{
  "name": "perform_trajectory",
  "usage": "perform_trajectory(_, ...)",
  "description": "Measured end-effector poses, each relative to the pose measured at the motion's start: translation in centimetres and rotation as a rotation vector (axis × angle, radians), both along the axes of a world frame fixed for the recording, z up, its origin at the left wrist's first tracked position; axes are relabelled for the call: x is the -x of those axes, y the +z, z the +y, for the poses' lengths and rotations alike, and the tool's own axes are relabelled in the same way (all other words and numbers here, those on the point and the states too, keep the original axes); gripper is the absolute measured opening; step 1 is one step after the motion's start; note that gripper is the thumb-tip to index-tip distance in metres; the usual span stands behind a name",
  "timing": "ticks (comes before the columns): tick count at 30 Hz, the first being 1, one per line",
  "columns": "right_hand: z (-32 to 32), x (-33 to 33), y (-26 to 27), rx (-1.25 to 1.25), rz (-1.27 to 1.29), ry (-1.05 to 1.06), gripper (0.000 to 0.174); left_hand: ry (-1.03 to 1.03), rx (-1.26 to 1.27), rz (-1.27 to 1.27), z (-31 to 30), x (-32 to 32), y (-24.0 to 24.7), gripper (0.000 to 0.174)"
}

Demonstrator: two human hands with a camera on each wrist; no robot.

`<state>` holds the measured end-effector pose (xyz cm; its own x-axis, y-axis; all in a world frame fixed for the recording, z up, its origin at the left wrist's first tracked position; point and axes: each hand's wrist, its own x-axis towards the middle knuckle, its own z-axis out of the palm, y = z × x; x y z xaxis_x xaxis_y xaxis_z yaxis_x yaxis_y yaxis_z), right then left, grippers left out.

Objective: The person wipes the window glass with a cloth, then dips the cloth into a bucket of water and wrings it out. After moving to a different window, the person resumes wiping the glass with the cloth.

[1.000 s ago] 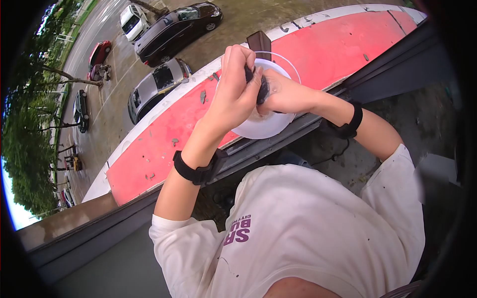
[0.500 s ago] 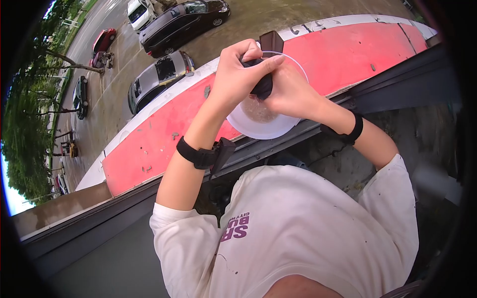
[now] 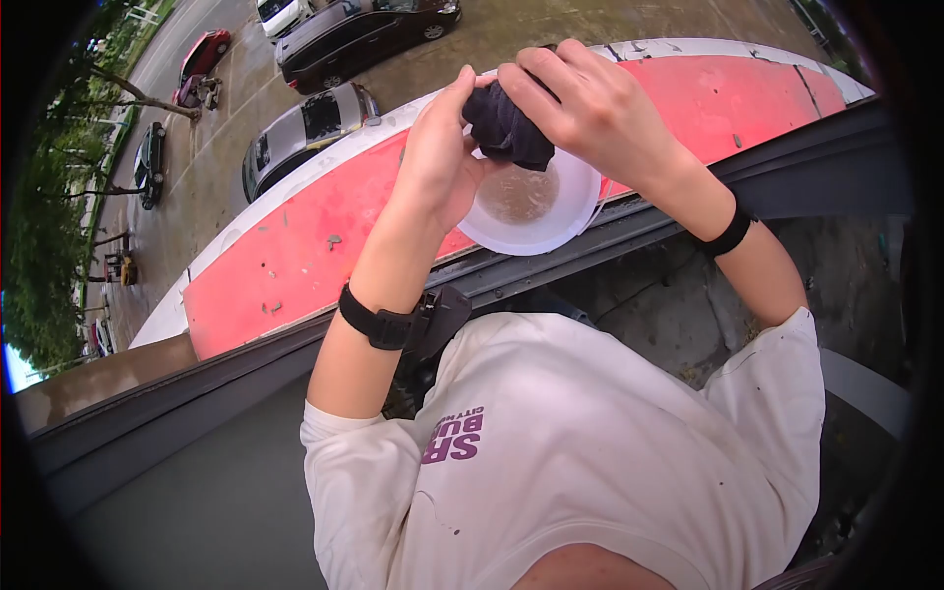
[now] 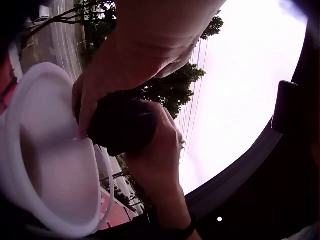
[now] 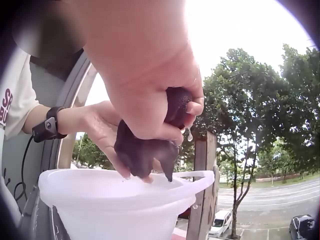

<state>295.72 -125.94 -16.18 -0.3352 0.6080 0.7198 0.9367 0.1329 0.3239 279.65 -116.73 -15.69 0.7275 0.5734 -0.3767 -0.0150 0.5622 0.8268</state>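
Note:
A dark, wet cloth point(image 3: 511, 128) is bunched between both hands over a white bucket point(image 3: 521, 239). My left hand point(image 3: 440, 157) holds it from the left, its fingers beneath the cloth and its thumb up along the side. From above, my right hand point(image 3: 610, 110) grips the cloth's other end, knuckles up. In the right wrist view a water drop hangs by the right fingers, and a loose corner of the cloth point(image 5: 167, 162) dangles above the bucket's rim. Cloudy water point(image 3: 518, 194) shows inside the bucket. The left wrist view shows the cloth as a dark lump beside the bucket.
The bucket stands by a red-topped ledge point(image 3: 324, 221) with a white edge, next to a dark window rail point(image 3: 393, 305). Beyond and below lies a car park with several cars, including a silver car point(image 3: 307, 136). A brown post point(image 5: 204, 165) rises behind the bucket.
The hands were clasped tightly round the cloth; now the right hand has shifted up and over it, knuckles on top. More cloth and more of the bucket's water show.

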Motion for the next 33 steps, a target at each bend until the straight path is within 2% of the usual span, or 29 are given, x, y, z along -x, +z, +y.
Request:
perform_trajectory(1,0.2,0.3,0.8,-0.088,-0.013,0.051,0.026,-0.004,0.004,-0.01,-0.1,-0.3,0.3,0.049)
perform_trajectory(3,0.5,1.4,1.4,-0.11,-0.059,0.031,0.027,0.008,0.197,-0.23,0.1,-0.8,0.8,0.045)
perform_trajectory(4,0.7,1.9,1.4,-0.14,-0.034,0.027,0.027,0.026,0.199,-0.333,0.0,-1.1,1.0,0.04)
perform_trajectory(5,0.6,2.2,1.3,-0.172,-0.007,0.023,0.027,0.024,0.14,-0.379,0.2,-1.1,1.1,0.034)
perform_trajectory(7,0.0,2.5,0.9,-0.118,0.066,0.021,0.034,0.176,-0.015,-0.341,-0.2,-1.8,1.7,0.02)
perform_trajectory(8,-0.3,2.6,0.6,0.007,0.313,0.05,0.037,0.259,-0.158,-0.313,-0.5,-2.1,1.3,0.023)
perform_trajectory(9,-0.6,2.8,0.4,0.135,0.556,0.079,0.041,0.344,-0.299,-0.286,-0.9,-2.4,1.1,0.034)
perform_trajectory(10,-0.9,3.3,0.6,0.21,0.772,0.107,0.036,0.413,-0.432,-0.232,-1.4,-2.9,1.3,0.031)
perform_trajectory(11,-1.1,3.5,0.8,0.213,0.755,0.103,0.036,0.416,-0.426,-0.249,-1.4,-3.2,1.2,0.031)
perform_trajectory(13,-1.3,3.5,0.9,0.655,1.111,-0.035,0.028,0.455,-1.047,-0.17,-1.0,-3.6,0.1,0.024)
perform_trajectory(14,-1.2,3.3,0.1,0.641,1.125,0.054,0.022,0.394,-1.198,-0.12,-0.6,-3.6,-0.4,0.029)
perform_trajectory(15,-1.3,3.3,-0.5,0.64,1.12,0.046,0.022,0.394,-1.194,-0.129,-0.6,-3.6,-0.6,0.029)
perform_trajectory(17,-1.7,3.2,-1.7,0.817,1.514,0.248,0.018,0.198,-1.228,-0.091,-0.9,-3.3,-0.9,0.029)
perform_trajectory(18,-1.5,3.0,-2.4,0.808,1.561,0.39,0.015,0.156,-1.253,-0.093,-1.0,-3.2,-0.9,0.03)
perform_trajectory(19,-1.5,2.6,-2.8,0.807,1.562,0.38,0.015,0.153,-1.247,-0.099,-1.0,-3.2,-0.9,0.03)
perform_trajectory(21,-1.4,1.9,-3.2,1.191,1.931,0.444,0.014,-0.004,-1.243,-0.192,-0.7,-3.4,-0.5,0.029)
perform_trajectory(22,-1.5,2.0,-3.8,1.196,2.004,0.561,0.017,-0.082,-1.25,-0.162,-0.4,-3.3,-0.3,0.03)
perform_trajectory(23,-1.7,1.8,-3.9,1.189,2.013,0.563,0.017,-0.092,-1.25,-0.16,-0.4,-3.5,-0.1,0.03)
perform_trajectory(25,-2.2,1.6,-3.6,1.289,2.187,0.726,0.02,-0.229,-1.147,-0.249,-0.5,-3.8,0.8,0.03)
perform_trajectory(26,-2.3,1.3,-3.7,1.287,2.194,0.732,0.02,-0.235,-1.146,-0.242,-0.5,-4.0,1.4,0.03)
perform_trajectory(28,-2.2,0.8,-4.0,1.418,2.197,0.875,0.024,-0.315,-1.068,-0.302,-0.6,-4.2,2.2,0.028)
perform_trajectory(31,-2.1,0.6,-3.8,1.466,2.194,0.879,0.024,-0.317,-1.004,-0.363,-0.1,-4.2,1.6,0.027)
perform_trajectory(32,-2.1,1.1,-3.4,1.371,2.232,0.845,0.023,-0.312,-0.971,-0.347,0.3,-4.2,1.2,0.028)
perform_trajectory(33,-1.9,1.9,-3.1,1.269,2.247,0.724,0.02,-0.296,-0.967,-0.325,1.2,-4.2,0.8,0.03)
